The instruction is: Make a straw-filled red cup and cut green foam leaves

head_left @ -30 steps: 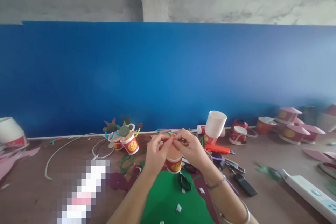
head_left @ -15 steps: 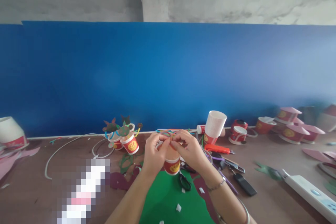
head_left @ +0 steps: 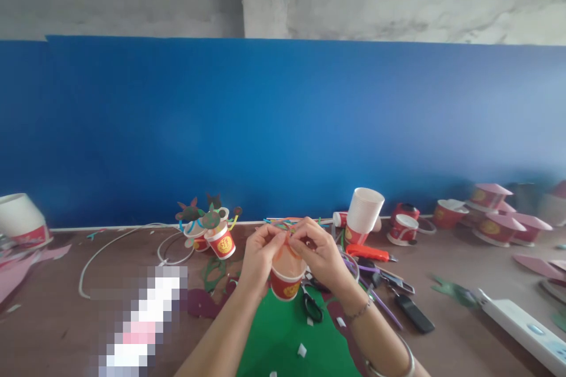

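Observation:
In the head view a small red-and-white paper cup (head_left: 286, 284) with a gold emblem hangs between my hands, just above a green sheet (head_left: 292, 339). An orange surface shows at its upper part. My left hand (head_left: 260, 256) has thumb and forefinger pinched together at the cup's top edge. From the other side, my right hand (head_left: 321, 253) pinches at nearly the same spot. Fingertips almost meet there, and any small piece between them is hidden. Black-handled scissors (head_left: 313, 304) lie beside the cup on the right.
Decorated cups (head_left: 221, 241) stand left behind my hands. A tall cup stack (head_left: 364, 215), an orange cutter (head_left: 370, 253) and a black key fob (head_left: 414, 312) are at right. Farther right are pink-topped cups (head_left: 499, 228) and a white power strip (head_left: 524, 327). A blue panel (head_left: 283, 129) rises behind.
The cup has dropped slightly and tilted, so more of the orange surface shows. Both hands keep their pinch at its top. The whole view has shifted a little.

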Demonstrator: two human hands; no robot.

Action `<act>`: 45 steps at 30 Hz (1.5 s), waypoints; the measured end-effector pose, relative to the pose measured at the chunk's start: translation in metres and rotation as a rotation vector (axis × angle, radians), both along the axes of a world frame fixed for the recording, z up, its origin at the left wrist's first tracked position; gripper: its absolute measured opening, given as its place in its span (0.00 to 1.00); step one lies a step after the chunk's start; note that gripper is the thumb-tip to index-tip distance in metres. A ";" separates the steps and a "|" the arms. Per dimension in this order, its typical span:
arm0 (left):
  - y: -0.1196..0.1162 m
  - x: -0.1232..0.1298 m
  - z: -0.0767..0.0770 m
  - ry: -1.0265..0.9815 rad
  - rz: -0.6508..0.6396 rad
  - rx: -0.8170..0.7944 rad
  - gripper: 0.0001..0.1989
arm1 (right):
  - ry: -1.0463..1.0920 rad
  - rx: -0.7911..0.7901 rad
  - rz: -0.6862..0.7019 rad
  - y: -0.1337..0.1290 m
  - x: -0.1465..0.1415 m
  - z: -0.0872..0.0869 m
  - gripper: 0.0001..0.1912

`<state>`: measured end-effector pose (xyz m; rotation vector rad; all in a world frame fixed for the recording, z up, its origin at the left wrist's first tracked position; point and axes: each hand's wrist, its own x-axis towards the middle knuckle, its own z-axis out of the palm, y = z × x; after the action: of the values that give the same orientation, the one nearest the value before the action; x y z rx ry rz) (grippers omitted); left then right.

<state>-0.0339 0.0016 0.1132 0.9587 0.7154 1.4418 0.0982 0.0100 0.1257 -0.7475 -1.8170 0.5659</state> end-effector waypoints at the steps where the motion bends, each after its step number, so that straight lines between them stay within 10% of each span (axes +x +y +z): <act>1: 0.000 0.000 0.000 -0.015 -0.006 -0.010 0.10 | -0.011 0.010 -0.003 -0.001 0.000 0.001 0.08; 21: -0.002 0.005 0.004 -0.290 0.046 -0.212 0.14 | 0.075 0.061 -0.014 -0.007 -0.006 -0.001 0.06; 38: 0.005 -0.007 0.004 0.301 0.090 0.064 0.12 | -0.042 -0.217 -0.045 0.004 -0.002 -0.006 0.07; 45: 0.013 -0.006 -0.008 0.148 0.249 0.026 0.15 | 0.039 -0.315 -0.039 0.014 0.004 -0.018 0.12</act>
<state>-0.0397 0.0144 0.1052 1.0319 0.9543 1.6102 0.1023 0.0243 0.1073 -0.9734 -1.6930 0.8479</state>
